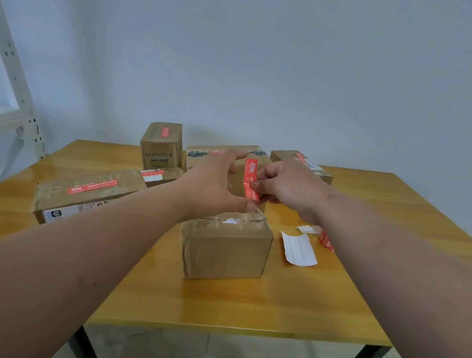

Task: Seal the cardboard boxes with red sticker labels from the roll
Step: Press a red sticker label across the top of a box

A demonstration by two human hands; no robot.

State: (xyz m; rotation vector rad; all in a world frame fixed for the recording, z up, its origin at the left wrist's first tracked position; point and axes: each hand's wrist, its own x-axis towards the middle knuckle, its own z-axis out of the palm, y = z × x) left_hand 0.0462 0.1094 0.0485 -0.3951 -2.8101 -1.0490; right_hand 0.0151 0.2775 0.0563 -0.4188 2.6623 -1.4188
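A small cardboard box (225, 248) stands near the middle of the wooden table (243, 306), its top flaps closed with old clear tape. Above its far edge my right hand (286, 187) pinches a red sticker label (250, 180) that hangs upright. My left hand (213, 182) hovers just left of the label with its fingers spread and curved, thumb low near the label's bottom end; whether it touches the label I cannot tell. The roll of red labels (326, 242) lies right of the box, mostly hidden behind my right forearm.
Several other boxes with red labels stand behind: a long flat one (86, 194) at the left, an upright one (160, 146), and others at the back. White backing paper (299, 249) lies right of the box. A metal shelf (7, 88) stands at the left.
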